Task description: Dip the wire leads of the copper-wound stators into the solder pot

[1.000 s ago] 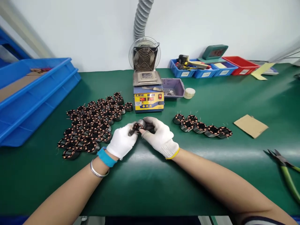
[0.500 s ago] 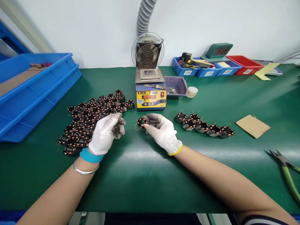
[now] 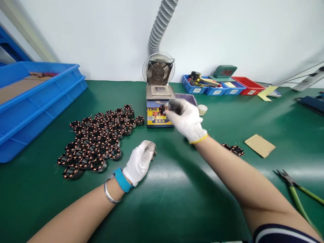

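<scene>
My right hand point(image 3: 186, 116), in a white glove with dark fingertips, grips a motor stator point(image 3: 162, 109) with copper windings. It holds the stator up in front of a blue-and-yellow bench unit point(image 3: 160, 122) with red digits and a metal top. Lower down, my left hand point(image 3: 140, 160), gloved too, is closed just over the table, its fingers curled in; whether they hold anything is hidden. To its left stand many more stators point(image 3: 101, 135) in a packed group. A few others point(image 3: 237, 150) lie on the right, partly hidden behind my right arm.
A fan point(image 3: 159, 73) under a grey hose stands behind the unit, with a purple tray point(image 3: 187, 98) beside it. Blue crates point(image 3: 45, 111) fill the left. Small bins point(image 3: 212, 90) line the back. Cutting pliers point(image 3: 293, 187) and a tan card point(image 3: 260, 145) lie right.
My right hand has lifted the stator up and forward to the front of the bench unit. My left hand has moved right, away from the stator group, and its fingers have curled in. The view has shifted slightly.
</scene>
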Demonstrator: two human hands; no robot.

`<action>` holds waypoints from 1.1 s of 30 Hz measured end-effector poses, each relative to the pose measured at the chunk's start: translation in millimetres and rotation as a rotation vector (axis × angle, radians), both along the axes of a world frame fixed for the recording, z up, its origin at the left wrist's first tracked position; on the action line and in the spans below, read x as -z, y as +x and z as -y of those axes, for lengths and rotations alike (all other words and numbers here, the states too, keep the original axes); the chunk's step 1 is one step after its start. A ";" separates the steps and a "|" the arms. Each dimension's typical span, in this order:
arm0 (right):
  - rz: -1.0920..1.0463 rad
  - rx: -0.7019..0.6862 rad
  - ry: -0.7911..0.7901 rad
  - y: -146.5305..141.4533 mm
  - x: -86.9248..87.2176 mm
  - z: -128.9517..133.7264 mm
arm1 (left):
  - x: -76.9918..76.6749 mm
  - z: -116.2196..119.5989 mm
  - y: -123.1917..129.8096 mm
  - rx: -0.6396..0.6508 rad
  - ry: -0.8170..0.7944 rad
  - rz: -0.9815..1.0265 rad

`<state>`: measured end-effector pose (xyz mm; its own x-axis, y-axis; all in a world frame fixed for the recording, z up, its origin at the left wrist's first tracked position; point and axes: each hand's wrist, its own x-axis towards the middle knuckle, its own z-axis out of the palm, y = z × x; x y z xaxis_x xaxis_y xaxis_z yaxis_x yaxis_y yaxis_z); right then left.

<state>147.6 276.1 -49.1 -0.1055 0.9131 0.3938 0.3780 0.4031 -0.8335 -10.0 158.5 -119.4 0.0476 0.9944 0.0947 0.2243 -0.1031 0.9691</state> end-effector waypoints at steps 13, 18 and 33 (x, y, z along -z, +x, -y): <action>0.977 0.281 0.150 -30.8 -72.5 -129.8 | -5.0 -4.6 9.0 -0.015 -0.063 -0.182; 1.048 0.274 0.152 -40.5 -66.1 -131.2 | -6.7 -5.0 10.2 -0.025 -0.079 -0.216; 0.975 0.262 0.150 -39.5 -78.9 -119.8 | -5.0 -7.4 10.8 -0.036 -0.078 -0.201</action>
<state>108.1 395.9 29.8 -0.2454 0.9020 0.3552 0.9564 0.2851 -0.0630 0.8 165.9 -114.4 0.0221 0.9997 0.0101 0.4164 -0.0184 0.9090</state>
